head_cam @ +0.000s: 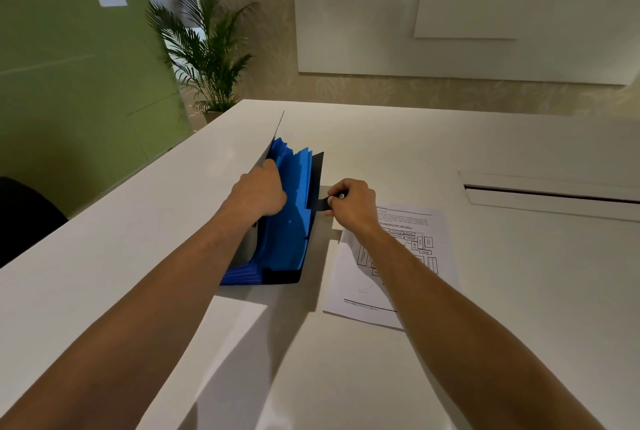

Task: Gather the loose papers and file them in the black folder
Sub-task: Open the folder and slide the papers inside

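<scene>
My left hand (259, 192) grips the raised front cover of the black folder (313, 207), fingers curled over its edge; my right hand (351, 204) pinches the black closure tab (323, 204) w/ its small stud, fingers closed on it. Folder stands open nr the tabletop (519, 291) centre, blue dividers (291, 221) fanned between the two covers. Loose papers (398, 266) lie flat just beside the folder on its right, partly under my right forearm, not yet filed. Procedure, as I judge it: keep cover held wide w/ left hand, pull tab out to the right so the pockets stay spread, then release tab and pick up the sheets as one stack; align edges before insertion, feed into one pocket w/o snagging a divider. Clearance: bare surface to the right up to the cable slot (550, 194); left tabletop edge is near the folder, so avoid pushing it that way. Near edge has ample room for squaring the stack.
</scene>
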Motion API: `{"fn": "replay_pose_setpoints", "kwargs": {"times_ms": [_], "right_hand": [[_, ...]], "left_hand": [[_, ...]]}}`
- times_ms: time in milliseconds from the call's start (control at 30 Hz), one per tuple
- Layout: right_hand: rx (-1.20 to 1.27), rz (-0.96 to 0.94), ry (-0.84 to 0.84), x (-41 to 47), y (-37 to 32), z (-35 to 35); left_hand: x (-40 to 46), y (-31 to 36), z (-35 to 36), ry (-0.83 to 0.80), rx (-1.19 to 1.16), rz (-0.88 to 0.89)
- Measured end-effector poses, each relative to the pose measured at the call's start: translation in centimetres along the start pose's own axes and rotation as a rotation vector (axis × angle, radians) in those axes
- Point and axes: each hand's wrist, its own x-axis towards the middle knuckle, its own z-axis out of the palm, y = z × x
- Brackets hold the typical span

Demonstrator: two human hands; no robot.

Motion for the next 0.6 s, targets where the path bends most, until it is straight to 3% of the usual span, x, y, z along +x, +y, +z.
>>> {"fn": "replay_pose_setpoints", "kwargs": {"times_ms": [200, 300, 433, 600], "right_hand": [[-0.124, -0.026, -0.082, -0.4, 0.2, -0.2], [-0.185, -0.036, -0.130, -1.3, 0.2, -0.7], [-0.237, -0.049, -0.065, -2.3, 1.3, -3.2], [-0.485, 0.125, 0.082, -3.1, 4.5, -8.6]], "left_hand": [[-0.2, 0.3, 0.8, -0.024, 0.041, 0.135], [0.0, 0.7, 2.0, -0.076, 0.038, 0.110], [0.1, 1.2, 3.7, -0.098, 0.075, 0.073], [0.2, 1.6, 5.9, -0.231, 0.029, 0.094]]}}
